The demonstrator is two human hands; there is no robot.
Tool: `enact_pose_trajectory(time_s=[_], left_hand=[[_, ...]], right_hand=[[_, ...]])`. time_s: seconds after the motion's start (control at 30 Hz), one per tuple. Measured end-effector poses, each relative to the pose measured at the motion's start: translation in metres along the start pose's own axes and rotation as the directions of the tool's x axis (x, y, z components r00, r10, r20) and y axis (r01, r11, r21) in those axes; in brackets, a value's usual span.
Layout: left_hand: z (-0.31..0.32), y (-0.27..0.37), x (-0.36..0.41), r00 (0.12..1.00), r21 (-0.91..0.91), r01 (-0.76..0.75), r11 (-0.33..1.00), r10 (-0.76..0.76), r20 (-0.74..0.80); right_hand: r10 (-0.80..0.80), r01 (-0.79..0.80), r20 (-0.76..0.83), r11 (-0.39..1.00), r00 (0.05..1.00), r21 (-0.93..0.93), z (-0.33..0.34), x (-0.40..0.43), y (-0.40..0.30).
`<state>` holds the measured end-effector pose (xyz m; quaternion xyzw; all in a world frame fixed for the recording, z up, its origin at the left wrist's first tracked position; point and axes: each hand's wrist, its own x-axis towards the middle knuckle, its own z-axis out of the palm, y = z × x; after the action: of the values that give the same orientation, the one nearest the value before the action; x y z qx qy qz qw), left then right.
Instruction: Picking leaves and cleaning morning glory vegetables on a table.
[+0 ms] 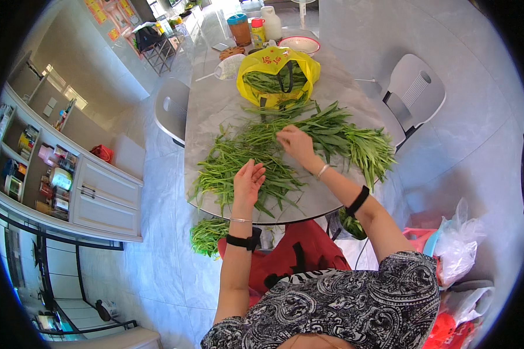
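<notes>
Long-stemmed leafy greens lie loose on a grey marble-look table [332,89]. My left hand [249,179] is over the near pile of greens [218,170], palm up with loosely curled fingers and nothing visible in it. My right hand [294,141] is above the stems of the farther pile, its fingers bent towards the thumb; whether it pinches a stem is too small to tell. That farther pile [332,126] spreads right, with a bunch of leaves [369,150] at the table's right edge. Beyond it stands an open yellow bag [253,65] filled with more greens.
At the far end are a red-rimmed bowl [300,43], a blue-lidded container [239,30], a red-capped bottle [258,32] and a hand fan [230,67]. Chairs stand left [171,107] and right [417,87]. More greens [209,235] are below the near edge; plastic bags [458,244] lie right.
</notes>
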<state>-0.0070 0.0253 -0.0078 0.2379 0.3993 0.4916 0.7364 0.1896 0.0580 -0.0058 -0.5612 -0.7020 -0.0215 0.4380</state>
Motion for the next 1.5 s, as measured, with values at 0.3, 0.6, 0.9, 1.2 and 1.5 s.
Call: enact_pose_trajectory(time_s=[0.3,0.6,0.9,1.2,1.5], left_hand=[[-0.004,-0.028,0.012,0.998,0.068,0.063,0.996,-0.062,-0.016],[0.004,-0.036,-0.003,0.999,0.347,-0.019,0.938,0.032,-0.034],[-0.006,-0.038,-0.004,0.984,0.393,-0.105,0.913,0.153,-0.093],[-0.016,-0.054,-0.007,0.993,0.354,-0.035,0.935,0.074,-0.097],[-0.008,-0.041,-0.018,0.994,0.305,0.009,0.952,0.026,-0.11]], right_hand=[[-0.133,0.129,0.232,0.991,0.963,0.035,-0.026,-0.08,-0.065],[-0.004,0.004,0.299,1.0,0.954,0.0,-0.032,-0.103,-0.077],[0.247,-0.25,0.393,0.967,0.886,-0.044,-0.046,-0.098,-0.029],[0.167,-0.11,0.334,0.977,0.927,-0.182,0.006,-0.067,-0.015],[0.234,-0.244,0.367,0.97,0.9,-0.02,-0.02,-0.063,-0.035]])
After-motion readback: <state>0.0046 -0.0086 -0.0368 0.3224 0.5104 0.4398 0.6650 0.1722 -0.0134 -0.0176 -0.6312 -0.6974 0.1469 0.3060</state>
